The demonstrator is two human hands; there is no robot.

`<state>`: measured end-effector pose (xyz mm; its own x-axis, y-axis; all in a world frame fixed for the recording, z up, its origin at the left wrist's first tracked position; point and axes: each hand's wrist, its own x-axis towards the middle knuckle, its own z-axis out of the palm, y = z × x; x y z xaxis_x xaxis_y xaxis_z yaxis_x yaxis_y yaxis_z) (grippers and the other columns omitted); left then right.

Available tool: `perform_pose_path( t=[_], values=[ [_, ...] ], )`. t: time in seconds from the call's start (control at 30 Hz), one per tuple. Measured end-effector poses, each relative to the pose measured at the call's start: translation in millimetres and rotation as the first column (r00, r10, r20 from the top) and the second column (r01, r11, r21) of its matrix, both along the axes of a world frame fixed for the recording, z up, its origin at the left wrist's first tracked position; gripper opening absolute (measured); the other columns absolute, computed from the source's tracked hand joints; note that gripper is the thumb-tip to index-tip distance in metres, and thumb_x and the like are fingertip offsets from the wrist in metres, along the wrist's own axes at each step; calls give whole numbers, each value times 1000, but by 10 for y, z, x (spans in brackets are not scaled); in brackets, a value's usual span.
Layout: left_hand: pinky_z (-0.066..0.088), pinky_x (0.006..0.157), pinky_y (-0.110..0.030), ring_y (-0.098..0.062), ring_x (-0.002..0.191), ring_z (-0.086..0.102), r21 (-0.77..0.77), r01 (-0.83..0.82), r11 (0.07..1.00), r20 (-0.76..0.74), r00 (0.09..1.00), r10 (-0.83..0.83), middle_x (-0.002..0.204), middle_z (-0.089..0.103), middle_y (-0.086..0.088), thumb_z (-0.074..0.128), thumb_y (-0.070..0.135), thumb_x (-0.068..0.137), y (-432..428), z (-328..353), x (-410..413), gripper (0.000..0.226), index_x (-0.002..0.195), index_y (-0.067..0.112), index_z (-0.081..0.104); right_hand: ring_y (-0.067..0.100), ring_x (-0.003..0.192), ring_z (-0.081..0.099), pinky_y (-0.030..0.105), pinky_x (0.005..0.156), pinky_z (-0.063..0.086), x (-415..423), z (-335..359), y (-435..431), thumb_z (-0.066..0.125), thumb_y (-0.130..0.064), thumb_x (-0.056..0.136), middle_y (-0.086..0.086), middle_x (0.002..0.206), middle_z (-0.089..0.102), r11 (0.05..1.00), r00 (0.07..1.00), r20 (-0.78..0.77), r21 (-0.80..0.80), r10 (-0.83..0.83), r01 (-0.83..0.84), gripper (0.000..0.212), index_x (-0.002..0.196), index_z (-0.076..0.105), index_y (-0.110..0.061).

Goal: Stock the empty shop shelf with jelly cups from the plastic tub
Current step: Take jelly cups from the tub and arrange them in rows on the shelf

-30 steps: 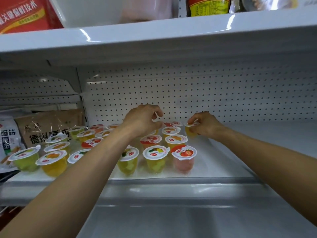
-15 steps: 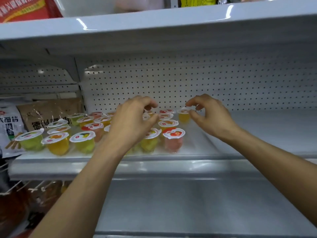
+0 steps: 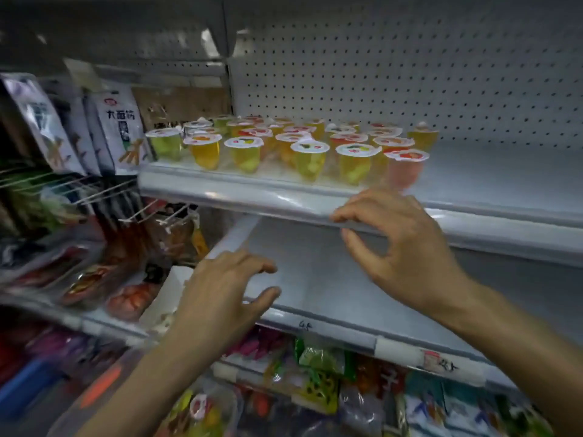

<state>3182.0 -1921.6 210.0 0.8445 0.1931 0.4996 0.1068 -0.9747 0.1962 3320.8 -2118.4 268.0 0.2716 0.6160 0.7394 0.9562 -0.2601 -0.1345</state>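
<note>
Both hands are empty: the left hand (image 3: 220, 298) hangs in front of the lower shelf (image 3: 318, 279) with fingers loosely spread, and the right hand (image 3: 407, 247) sits just under the front rail of the shelf (image 3: 252, 197) with fingers relaxed and thumb apart, gripping nothing. The view is blurred, so I cannot tell whether the right fingertips brush that rail or are just short of it. The cups (image 3: 299, 143) stand upright in several rows on the left part of the shelf, next to the snack bags (image 3: 120, 130). The pink cup (image 3: 405, 170) ends the front row, and the shelf to its right is bare. The tub is not in view. The step in hand is most likely a trip back to it for more cups. To do that well, take one cup in each hand by the wall below the lid, not by the foil tab, and carry it level so the seal is not strained. Bring the cups in over the front rail. Set the back places first and then work forward, so the wrists do not sweep over cups already placed. Start the next column just beside the pink cup, near but not pushing it, with lids facing up and the rows in line.
</note>
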Motion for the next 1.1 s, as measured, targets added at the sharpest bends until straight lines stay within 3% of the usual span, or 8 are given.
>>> perform_pose_path(
  t=[0.2,0.27,0.4,0.5,0.6,0.73,0.9,1.1],
  values=[
    [46,70,-28,-10,80,60,-289,-240,927,-82,971,225,94,66,10,73,39,82,759,-563,-694,24,102,25,71,14,88,59,35,71,43,-468,-731,886,57,-25,88,-9,97,64,955,954,-226,-176,197,-239,16,101,68,-25],
    [47,70,-27,-8,81,59,-344,-322,882,-193,943,270,93,65,12,74,32,83,1045,-848,-917,19,101,26,70,14,84,59,33,70,44,-609,-1064,1230,60,-23,86,-9,93,64,918,910,-352,-243,217,-313,15,98,67,-26],
    [49,74,-28,-7,82,60,-355,-427,832,-500,838,217,93,64,13,69,36,87,1605,-1535,-1320,22,107,26,67,4,90,58,26,76,47,-856,-1886,1891,61,-27,89,-14,100,63,800,777,-618,-404,119,-444,16,104,67,-29],
    [48,76,-25,-9,85,63,-364,-538,761,-644,735,212,100,67,8,66,35,90,2039,-2025,-1574,23,111,25,67,6,83,55,30,77,48,-979,-2622,2307,58,-31,88,-13,91,58,688,691,-723,-504,-4,-523,15,100,65,-27],
    [46,79,-24,-14,93,64,-373,-641,671,-759,627,177,106,69,1,67,33,89,2423,-2642,-1742,28,114,20,67,13,89,55,33,81,47,-1047,-3367,2611,56,-31,82,-9,93,57,567,670,-723,-626,-167,-535,14,94,61,-27],
    [43,94,-27,-25,112,60,-353,-750,560,-853,503,136,122,63,-9,69,28,88,2752,-3451,-1775,42,126,13,59,28,109,60,40,88,51,-1110,-4240,2956,56,-40,81,6,119,60,431,643,-644,-761,-415,-485,40,117,52,-24],
    [43,97,-38,-35,119,54,-225,-738,636,-921,375,109,129,58,-16,67,30,86,3005,-4195,-1608,56,133,7,46,36,125,48,41,95,45,-1136,-4908,3283,56,-30,91,18,138,47,365,620,-527,-850,-581,-381,69,148,18,-31],
    [46,96,-45,-34,119,52,-54,-660,749,-967,223,126,133,46,-11,80,40,72,3114,-4724,-1560,74,133,21,43,37,127,47,43,96,45,-1168,-5461,3480,54,-33,91,16,141,45,327,641,-449,-893,-622,-308,69,150,17,-32]
  ],
)
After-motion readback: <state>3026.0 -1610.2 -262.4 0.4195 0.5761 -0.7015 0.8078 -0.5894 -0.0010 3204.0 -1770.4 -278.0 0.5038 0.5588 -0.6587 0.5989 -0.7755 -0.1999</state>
